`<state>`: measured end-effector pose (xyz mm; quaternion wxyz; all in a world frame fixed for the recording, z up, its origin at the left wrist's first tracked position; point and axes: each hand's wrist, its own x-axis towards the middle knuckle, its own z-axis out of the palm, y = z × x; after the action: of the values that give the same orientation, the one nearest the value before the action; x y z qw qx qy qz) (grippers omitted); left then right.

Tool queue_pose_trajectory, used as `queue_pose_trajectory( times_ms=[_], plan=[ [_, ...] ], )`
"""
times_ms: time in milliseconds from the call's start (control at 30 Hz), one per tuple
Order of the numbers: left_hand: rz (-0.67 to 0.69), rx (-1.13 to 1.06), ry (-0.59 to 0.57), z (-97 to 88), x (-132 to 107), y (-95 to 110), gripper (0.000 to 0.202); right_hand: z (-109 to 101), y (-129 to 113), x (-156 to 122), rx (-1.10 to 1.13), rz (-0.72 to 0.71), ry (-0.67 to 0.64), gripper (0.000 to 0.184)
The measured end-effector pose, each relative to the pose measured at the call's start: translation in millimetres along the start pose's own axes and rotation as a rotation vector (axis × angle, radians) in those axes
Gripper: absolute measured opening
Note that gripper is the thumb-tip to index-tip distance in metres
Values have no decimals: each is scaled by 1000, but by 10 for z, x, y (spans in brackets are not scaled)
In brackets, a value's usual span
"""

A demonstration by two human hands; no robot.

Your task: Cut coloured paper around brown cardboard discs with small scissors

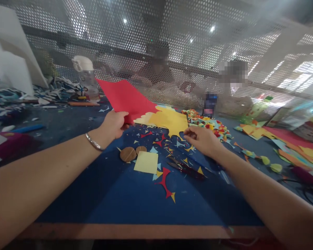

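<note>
My left hand (116, 123) is closed on the lower edge of a red sheet of paper (127, 97), which stands up at a slant. The fingers of my right hand (200, 137) are curled together at the lower right corner of a yellow sheet of paper (172, 119) with a scalloped cut edge. Under the yellow sheet, a paler cut sheet (147, 119) sticks out on its left. Nearer me lie two round wooden discs (127, 154), a pale yellow square of paper (146, 162), dark scissors (186, 169) and a red offcut (165, 182).
Small coloured paper pieces (216, 126) are heaped behind my right hand. Coloured sheets (294, 139) lie at the right. A clear bottle (90, 81) stands back left, near a pile of blue and white scraps (61, 88). A perforated screen (120, 45) closes the back; people sit beyond it.
</note>
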<state>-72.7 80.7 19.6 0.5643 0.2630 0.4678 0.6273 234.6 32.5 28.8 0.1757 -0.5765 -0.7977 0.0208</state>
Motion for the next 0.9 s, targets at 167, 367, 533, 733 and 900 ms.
queue_pose_trajectory(
  times_ms=[167,367,533,733,900],
  plan=[
    [37,-77,13,33,-31,-40,17,108,-173,260,-250,-68,-66,22],
    [0,-132,-46,79,-100,-54,22,148,-339,385,-524,-177,-180,27],
    [-7,-119,-119,77,-94,-60,23,164,-375,414,-639,-257,-207,27],
    [-66,43,-261,85,-120,-165,21,174,-347,453,-648,-258,-106,25],
    [-240,170,-482,139,-269,-227,30,82,-603,336,-594,-235,78,31]
  ],
)
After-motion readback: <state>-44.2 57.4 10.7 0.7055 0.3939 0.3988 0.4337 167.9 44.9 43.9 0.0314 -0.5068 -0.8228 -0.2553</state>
